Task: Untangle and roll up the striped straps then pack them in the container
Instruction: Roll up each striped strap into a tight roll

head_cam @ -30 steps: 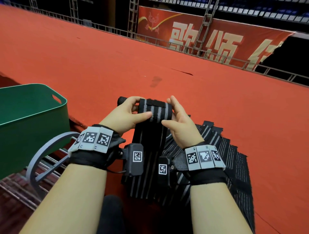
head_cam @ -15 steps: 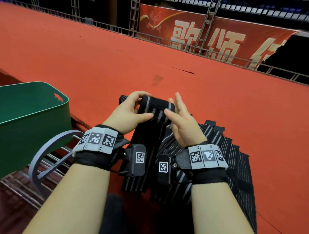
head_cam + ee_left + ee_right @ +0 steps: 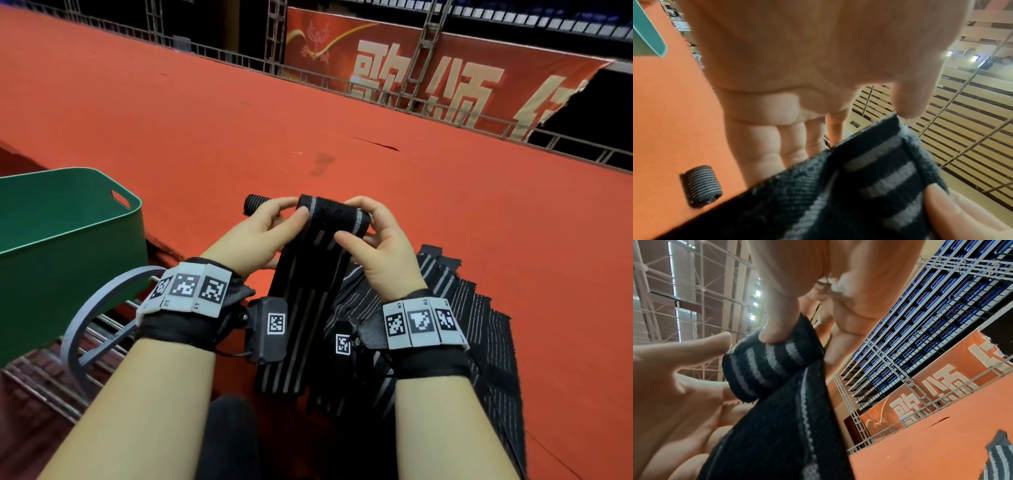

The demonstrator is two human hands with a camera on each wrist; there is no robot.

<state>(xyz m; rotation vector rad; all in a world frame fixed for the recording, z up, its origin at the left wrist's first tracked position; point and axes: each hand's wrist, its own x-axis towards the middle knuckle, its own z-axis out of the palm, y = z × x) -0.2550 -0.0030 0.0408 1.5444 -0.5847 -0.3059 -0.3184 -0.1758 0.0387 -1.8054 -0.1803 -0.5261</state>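
Nearest the camera in the head view, two bare forearms are reaching forward, each wearing a black wrist wrap with grey tag plates. Between and under them, toward five o'clock, a heap of loose striped straps (image 3: pixel 472 325) is lying fanned out on the red carpet (image 3: pixel 479 212).

Just beyond the wrists, both hands are holding one strap (image 3: pixel 308 291) whose free length is hanging down toward six o'clock over the carpet's near edge. The left hand (image 3: pixel 253 236) is pinching the left end of the strap's rolled top (image 3: pixel 337 216), thumb pressing the front and fingers curling behind. The right hand (image 3: pixel 380 246) is gripping the right end the same way, thumb on the front face, fingers bent over the top. The right wrist view is showing that thumb (image 3: pixel 777 321) pressing into the small roll (image 3: pixel 766 366), with the left hand's fingers (image 3: pixel 694 350) touching its other end. The left wrist view is showing the dark striped fabric (image 3: pixel 859 186) lying across the fingers.

At nine o'clock, the green container (image 3: pixel 68 246) is standing off the carpet's edge, its contents out of sight. Just behind the left hand's fingers, at eleven o'clock, a finished rolled strap (image 3: pixel 255 204) is lying on the carpet; the left wrist view is also catching it (image 3: pixel 701 186).

Farthest off, at one o'clock, a red banner (image 3: pixel 428 78) is hanging behind a metal railing (image 3: pixel 342 77).
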